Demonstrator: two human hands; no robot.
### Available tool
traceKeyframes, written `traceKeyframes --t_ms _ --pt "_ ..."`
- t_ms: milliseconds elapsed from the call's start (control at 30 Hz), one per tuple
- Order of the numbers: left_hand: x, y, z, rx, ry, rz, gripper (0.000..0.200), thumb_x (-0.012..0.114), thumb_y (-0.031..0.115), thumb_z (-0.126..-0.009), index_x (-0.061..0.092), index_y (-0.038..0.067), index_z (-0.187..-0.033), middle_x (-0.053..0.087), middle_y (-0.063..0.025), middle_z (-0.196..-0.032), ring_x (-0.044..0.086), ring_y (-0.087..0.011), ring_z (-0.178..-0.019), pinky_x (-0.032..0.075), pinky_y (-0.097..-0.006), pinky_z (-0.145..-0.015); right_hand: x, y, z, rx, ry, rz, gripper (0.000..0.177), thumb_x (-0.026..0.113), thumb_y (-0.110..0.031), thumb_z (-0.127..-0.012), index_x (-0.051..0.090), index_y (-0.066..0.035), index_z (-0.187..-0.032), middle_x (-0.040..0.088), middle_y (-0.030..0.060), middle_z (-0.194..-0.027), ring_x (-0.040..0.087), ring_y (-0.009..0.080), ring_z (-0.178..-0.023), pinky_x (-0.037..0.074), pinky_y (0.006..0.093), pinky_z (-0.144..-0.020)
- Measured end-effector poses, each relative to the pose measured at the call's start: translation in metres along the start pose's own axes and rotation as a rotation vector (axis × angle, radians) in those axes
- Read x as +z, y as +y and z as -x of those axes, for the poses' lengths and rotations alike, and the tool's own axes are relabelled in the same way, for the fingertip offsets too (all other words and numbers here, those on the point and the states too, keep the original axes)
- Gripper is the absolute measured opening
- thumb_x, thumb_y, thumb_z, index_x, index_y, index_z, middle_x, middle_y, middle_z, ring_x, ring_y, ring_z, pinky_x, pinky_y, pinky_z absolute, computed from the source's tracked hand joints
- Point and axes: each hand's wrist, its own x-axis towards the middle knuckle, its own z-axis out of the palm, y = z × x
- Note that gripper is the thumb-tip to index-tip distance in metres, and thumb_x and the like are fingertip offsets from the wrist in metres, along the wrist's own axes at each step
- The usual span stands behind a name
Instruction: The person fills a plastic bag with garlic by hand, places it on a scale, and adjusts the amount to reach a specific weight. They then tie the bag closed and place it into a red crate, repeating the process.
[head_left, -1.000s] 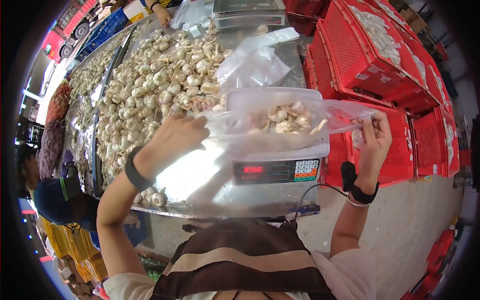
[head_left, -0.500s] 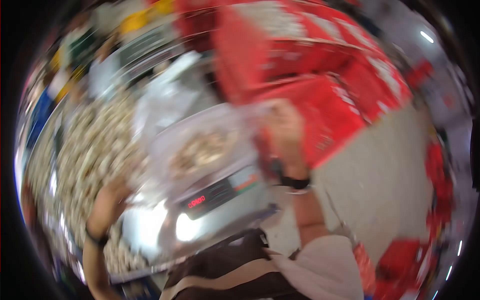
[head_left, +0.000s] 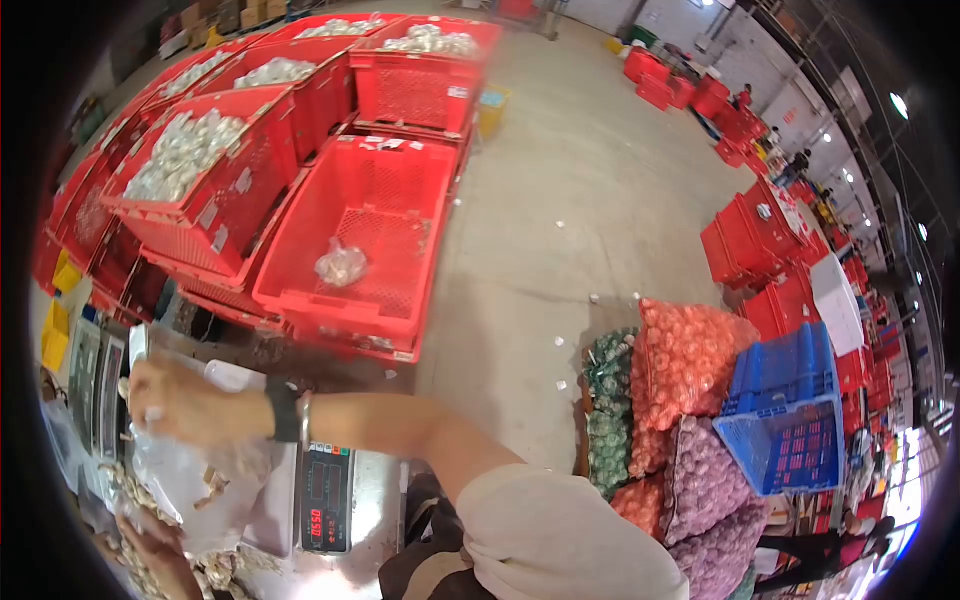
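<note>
We noted our view had swung toward the crates (head_left: 345, 325), yet the bag (head_left: 190, 468) stayed partly over the scale (head_left: 326, 500), right hand (head_left: 178, 402) fingers gripping it, left hand (head_left: 158, 552) fingers unreadable beside garlic (head_left: 218, 572), so handling seemed unfinished.

Grey floor (head_left: 530, 200), pale wall (head_left: 780, 88), overhead lights (head_left: 899, 105)

Right arm (head_left: 390, 425) stretched across toward view left, forearm about level. Right wrist (head_left: 268, 412) roughly in line with it, right hand (head_left: 180, 400) at the end, fingers bent. Left hand (head_left: 152, 550) lower left, partly hidden, grip unreadable.
</note>
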Motion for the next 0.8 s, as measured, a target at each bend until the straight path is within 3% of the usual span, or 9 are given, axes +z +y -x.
traceKeyframes --t_ms 33,67,133,167,267,500,567,633,800 --pt "0.015 -0.002 -0.008 -0.076 -0.029 0.095 0.058 0.056 -0.007 -0.063 0.042 0.0 -0.118 0.043 -0.0064 -0.079 0.044 -0.0151 -0.072 0.037 -0.0244 -0.063 0.013 -0.006 0.003 -0.138 -0.104 -0.006 0.007 0.061 -0.012 -0.061 0.061 -0.012 -0.068 0.051 0.0083 -0.089 0.045 0.0265 -0.092 0.036 0.0384 -0.08" --pt "0.039 -0.014 -0.013 0.259 -0.058 -0.147 0.066 0.055 -0.001 -0.076 0.021 0.002 -0.133 0.044 -0.0034 -0.079 0.043 -0.0116 -0.068 0.037 -0.0218 -0.06 0.024 -0.014 0.006 -0.274 -0.213 -0.013 0.008 0.062 -0.014 -0.062 0.061 -0.012 -0.07 0.051 0.0083 -0.09 0.044 0.0259 -0.094 0.035 0.0387 -0.082" --pt "0.033 -0.094 -0.025 0.281 -0.096 -0.255 0.039 0.048 0.009 -0.087 0.035 0.001 -0.123 0.042 -0.0017 -0.074 0.04 -0.01 -0.061 0.036 -0.0219 -0.056 0.035 -0.032 0.01 -0.541 -0.259 -0.032 0.01 0.06 -0.017 -0.065 0.057 -0.007 -0.066 0.05 0.0125 -0.092 0.048 0.0282 -0.087 0.039 0.0372 -0.074" --pt "0.037 -0.097 -0.028 0.291 -0.128 -0.346 0.032 0.046 0.012 -0.089 0.04 0.001 -0.118 0.041 -0.0005 -0.071 0.039 -0.0082 -0.06 0.034 -0.0207 -0.054 0.037 -0.03 0.016 -0.542 -0.258 -0.02 0.01 0.06 -0.017 -0.065 0.057 -0.007 -0.066 0.05 0.0125 -0.092 0.048 0.0282 -0.087 0.039 0.0372 -0.074" --pt "0.078 -0.023 -0.024 0.073 0.024 0.006 0.024 0.047 0.016 -0.089 0.045 0.003 -0.109 0.04 0.0009 -0.069 0.036 -0.0053 -0.059 0.031 -0.0184 -0.052 0.029 -0.012 0.029 0.38 -0.26 -0.213 0.016 0.06 -0.015 -0.063 0.056 0.0 -0.061 0.059 0.016 -0.076 0.057 0.0306 -0.068 0.044 0.0381 -0.061" --pt "0.035 -0.015 -0.044 -0.479 -0.057 0.702 0.035 0.052 0.0 -0.076 0.048 -0.003 -0.111 0.054 -0.0023 -0.081 0.049 -0.0148 -0.069 0.042 -0.0278 -0.065 0.034 -0.028 0.035 -0.028 -0.299 -0.145 0.014 0.059 -0.012 -0.065 0.057 0.0 -0.071 0.058 0.0163 -0.066 0.057 0.0301 -0.063 0.044 0.0369 -0.059" --pt "0.03 0.001 -0.042 0.469 -0.089 -0.579 0.024 0.053 0.001 -0.075 0.053 -0.001 -0.099 0.057 -0.0071 -0.09 0.054 -0.0156 -0.076 0.043 -0.0264 -0.062 0.036 -0.036 0.034 0.168 -0.078 -0.173 0.014 0.058 -0.013 -0.069 0.058 0.0 -0.067 0.056 0.0165 -0.062 0.056 0.0304 -0.063 0.043 0.0363 -0.059" --pt "0.038 0.032 -0.028 0.809 -0.038 -0.806 0.029 0.05 -0.009 -0.067 0.054 -0.004 -0.096 0.055 -0.0126 -0.092 0.055 -0.0245 -0.083 0.045 -0.0321 -0.07 0.058 -0.007 0.036 0.273 0.037 -0.214 0.02 0.057 -0.015 -0.075 0.056 0.001 -0.064 0.056 0.0155 -0.059 0.054 0.026 -0.057 0.042 0.0355 -0.056" --pt "0.057 0.064 -0.004 0.804 0.102 -0.894 0.041 0.05 -0.013 -0.057 0.057 0.0 -0.095 0.054 -0.0139 -0.089 0.054 -0.0279 -0.075 0.045 -0.0328 -0.062 0.063 -0.006 0.043 0.646 -0.152 -0.614 0.026 0.055 -0.017 -0.081 0.057 0.001 -0.063 0.046 0.0068 -0.049 0.045 0.0098 -0.047 0.037 0.0289 -0.043"
